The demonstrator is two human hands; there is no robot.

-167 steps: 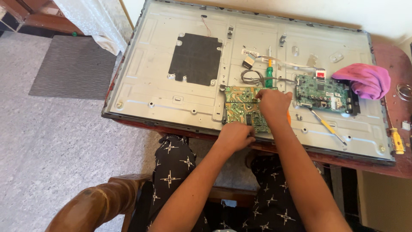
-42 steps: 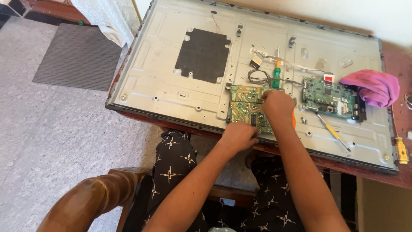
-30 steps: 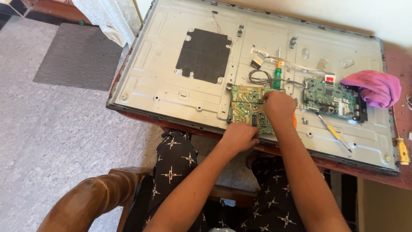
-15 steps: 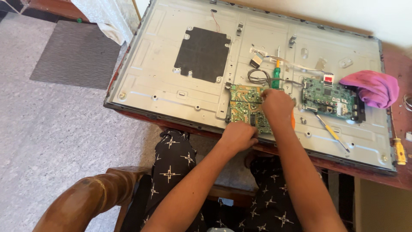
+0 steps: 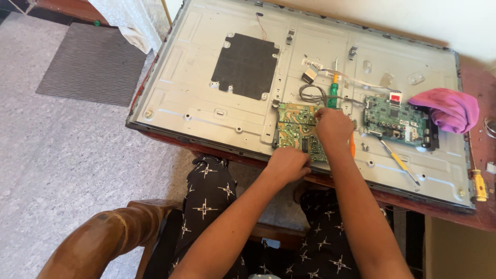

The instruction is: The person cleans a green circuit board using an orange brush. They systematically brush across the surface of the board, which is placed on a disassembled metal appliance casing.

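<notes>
Both your hands are on the green power supply board [image 5: 298,130] near the front edge of the opened flat-panel television back [image 5: 206,98].

Your left hand [image 5: 288,164] rests curled at the board's near edge, fingers bent onto it; whether it pinches anything, you cannot tell from here. Your right hand [image 5: 333,126] sits closed over the board's right side, fingers folded down, and what it grips is hidden under the knuckles. A green-handled screwdriver [image 5: 333,93] lies just beyond that hand, beside a loop of grey cable [image 5: 310,95]. To the right sits the smaller green main board [image 5: 395,120], with a pink cloth [image 5: 449,109] touching its far corner and a yellow-handled screwdriver [image 5: 398,161] lying on the metal below it. The panel lies flat on a red-brown wooden table [image 5: 478,155].
</notes>
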